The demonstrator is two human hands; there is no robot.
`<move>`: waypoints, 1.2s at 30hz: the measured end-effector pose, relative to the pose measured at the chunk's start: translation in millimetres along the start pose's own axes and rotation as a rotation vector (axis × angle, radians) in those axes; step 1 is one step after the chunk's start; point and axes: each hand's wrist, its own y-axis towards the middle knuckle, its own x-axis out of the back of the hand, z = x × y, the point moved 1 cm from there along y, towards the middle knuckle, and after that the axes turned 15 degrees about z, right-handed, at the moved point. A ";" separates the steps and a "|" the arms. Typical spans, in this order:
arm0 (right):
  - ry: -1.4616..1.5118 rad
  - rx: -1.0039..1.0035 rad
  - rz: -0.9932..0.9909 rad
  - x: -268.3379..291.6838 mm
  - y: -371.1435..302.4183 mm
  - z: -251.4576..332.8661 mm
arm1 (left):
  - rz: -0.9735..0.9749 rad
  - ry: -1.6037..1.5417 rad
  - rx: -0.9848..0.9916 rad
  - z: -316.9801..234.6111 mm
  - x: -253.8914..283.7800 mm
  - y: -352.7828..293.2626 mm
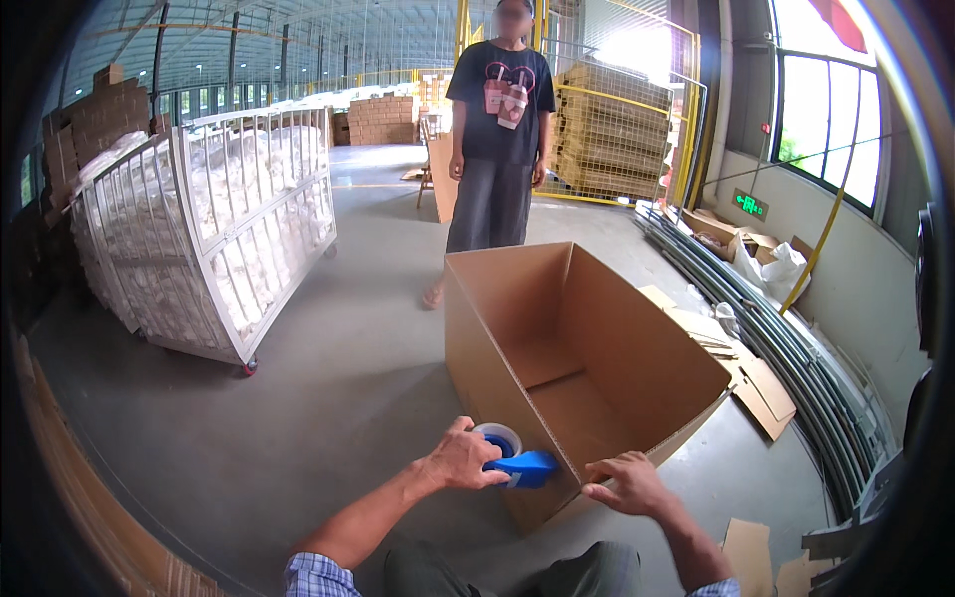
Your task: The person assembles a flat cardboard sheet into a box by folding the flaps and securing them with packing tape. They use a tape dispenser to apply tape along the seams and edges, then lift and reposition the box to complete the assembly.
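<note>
A large cardboard box point(477, 351) stands before me with its top open, and its inside walls and bottom show. At its near left side my left hand point(463, 459) is closed round a blue tape dispenser point(527, 469) with a pale roll of tape point(499, 435) on it. The dispenser's front end is against or very close to the box's side; I cannot tell which. My right hand point(634, 485) grips the box's near corner, with the fingers over the rim and the thumb lower down.
Beyond the box stands a person point(497, 149). A white cage trolley point(214, 239) full of white plastic-wrapped goods is at the left. Long metal pipes point(776, 318) and flat cardboard pieces point(761, 393) lie along the right wall. Stacked cardboard point(612, 129) stands behind yellow mesh fencing.
</note>
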 end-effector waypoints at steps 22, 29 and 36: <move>-0.177 -0.429 -0.150 -8.0 -95.3 0.5 | -0.257 -0.052 -0.178 -153.8 -45.7 59.3; -0.281 -0.390 -0.585 -63.3 -99.8 -57.6 | -0.240 -0.052 -0.215 -166.9 -47.1 73.9; -0.387 -0.423 -0.546 -48.0 -192.5 -151.5 | -0.256 0.038 -0.151 -87.6 -16.4 22.9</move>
